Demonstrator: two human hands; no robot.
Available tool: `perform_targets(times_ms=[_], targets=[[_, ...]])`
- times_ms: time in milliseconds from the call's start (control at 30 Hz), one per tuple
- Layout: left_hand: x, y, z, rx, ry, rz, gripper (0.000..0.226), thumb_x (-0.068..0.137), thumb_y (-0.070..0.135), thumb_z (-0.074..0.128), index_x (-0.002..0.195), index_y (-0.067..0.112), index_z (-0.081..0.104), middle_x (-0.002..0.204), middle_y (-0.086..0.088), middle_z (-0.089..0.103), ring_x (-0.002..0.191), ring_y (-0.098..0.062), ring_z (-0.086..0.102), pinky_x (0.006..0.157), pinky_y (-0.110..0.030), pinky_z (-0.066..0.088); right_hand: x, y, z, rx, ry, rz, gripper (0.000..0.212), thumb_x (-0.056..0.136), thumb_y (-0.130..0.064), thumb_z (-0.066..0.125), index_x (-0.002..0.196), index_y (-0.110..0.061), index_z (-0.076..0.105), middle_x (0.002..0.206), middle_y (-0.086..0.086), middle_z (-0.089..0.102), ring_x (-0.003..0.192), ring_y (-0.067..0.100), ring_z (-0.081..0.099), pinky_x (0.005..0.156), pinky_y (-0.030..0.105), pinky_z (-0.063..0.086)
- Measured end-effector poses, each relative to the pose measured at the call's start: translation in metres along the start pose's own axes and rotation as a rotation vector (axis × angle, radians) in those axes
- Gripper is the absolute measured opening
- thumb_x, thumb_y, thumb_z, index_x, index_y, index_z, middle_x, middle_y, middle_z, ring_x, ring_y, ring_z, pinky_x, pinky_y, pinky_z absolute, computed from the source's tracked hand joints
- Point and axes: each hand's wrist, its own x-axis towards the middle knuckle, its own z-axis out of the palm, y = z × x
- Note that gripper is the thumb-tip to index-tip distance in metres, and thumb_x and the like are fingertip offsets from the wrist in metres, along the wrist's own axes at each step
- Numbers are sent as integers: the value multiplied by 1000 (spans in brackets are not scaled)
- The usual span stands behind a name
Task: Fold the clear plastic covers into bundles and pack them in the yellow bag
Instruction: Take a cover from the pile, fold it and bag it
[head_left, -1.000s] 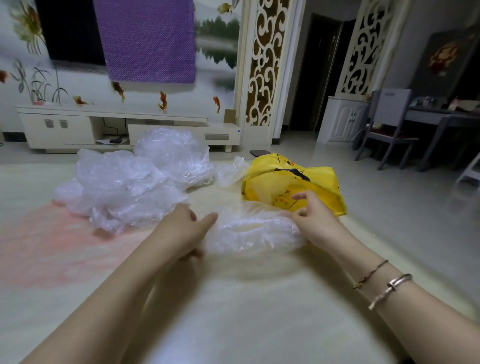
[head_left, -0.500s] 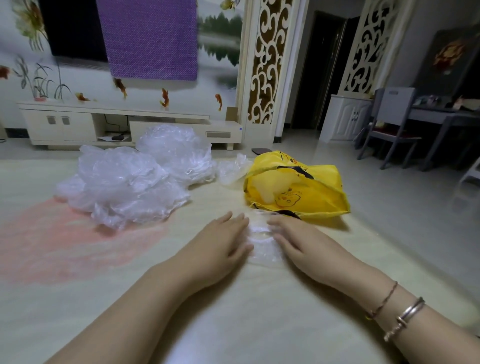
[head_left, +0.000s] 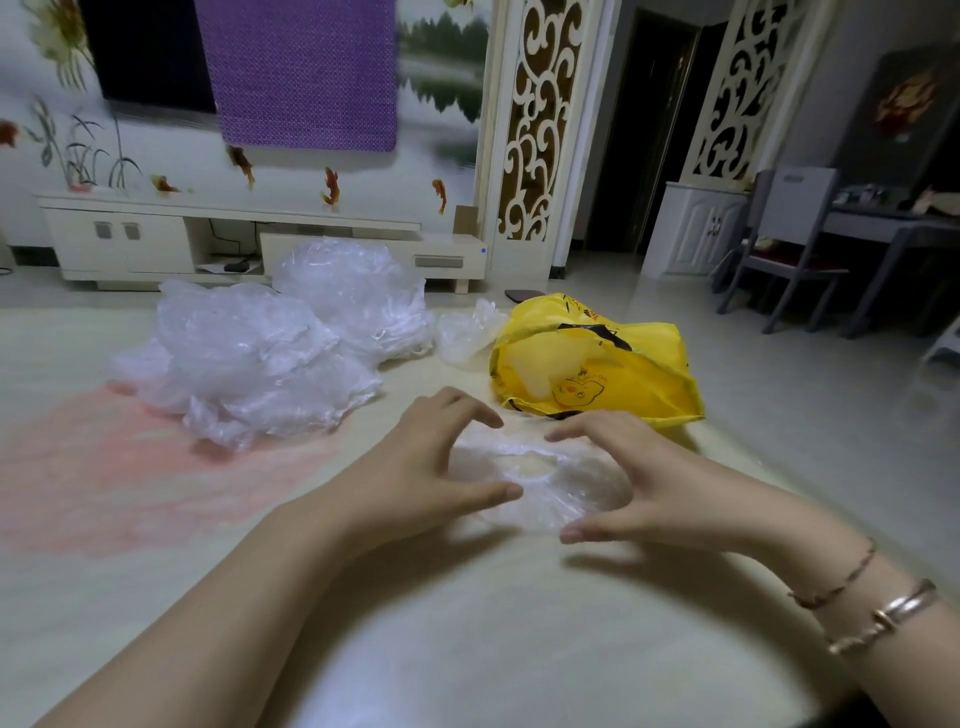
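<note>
- The pale table surface (head_left: 467, 649) fills the lower view, with a faded pink patch (head_left: 130, 467) on its left side.
- A heap of crumpled clear plastic covers (head_left: 249, 364) lies on the left half of the table, past the pink patch; a second mound (head_left: 353, 291) sits just behind it, touching it.
- The yellow bag (head_left: 613, 374) lies on the table to the right of the heaps, its mouth open toward the camera, with a pale shape showing inside.
- A small scrap of clear plastic (head_left: 467, 332) rests against the bag's left edge.
- The left hand (head_left: 431, 467) and right hand (head_left: 639, 483) curve toward each other, fingers and thumbs spread wide, cupping both sides of one flattened clear cover (head_left: 540, 483) on the table just in front of the bag. Neither hand is closed on it.
- Two bracelets (head_left: 872, 613) circle the right wrist.
</note>
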Motion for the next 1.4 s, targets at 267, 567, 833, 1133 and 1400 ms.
perform_targets(times_ms=[267, 567, 833, 1133, 1400], targets=[[-1, 0, 2, 31, -110, -49, 58, 67, 55, 78, 116, 32, 57, 110, 22, 50, 102, 8, 48, 81, -6, 39, -7, -4, 1, -155, -27, -5, 39, 81, -21, 61, 115, -36, 47, 115, -20, 45, 107, 3, 48, 87, 27, 46], [3, -2, 10, 99, 38, -34, 15, 86, 32, 66, 98, 26, 60, 98, 13, 58, 90, -2, 52, 81, -25, 45, 19, -4, 27, 195, 371, 113, 14, 89, -21, 56, 76, -17, 59, 74, -3, 64, 73, 12, 58, 66, 37, 46], [6, -5, -1, -24, 193, -275, 20, 93, 20, 52, 79, 12, 64, 68, 0, 66, 68, -11, 60, 63, -24, 43, 25, -1, 28, 465, 340, 276, 30, 92, -18, 57, 62, -18, 55, 50, -14, 52, 50, -1, 43, 53, 22, 33], [-1, -2, 3, 399, 214, -382, 18, 95, 37, 43, 97, 21, 52, 90, 3, 57, 94, -22, 55, 71, -33, 44, 27, -14, 40, -48, 354, 310, 13, 93, -32, 50, 88, -20, 48, 68, -10, 47, 76, 18, 47, 67, 32, 29], [-2, -19, -4, 557, 212, -420, 21, 95, 33, 44, 104, 17, 53, 107, -2, 54, 97, -25, 52, 80, -37, 45, 28, -13, 40, -179, 308, 362, 23, 93, -42, 49, 101, -21, 47, 91, -6, 52, 94, 20, 51, 78, 36, 39]])
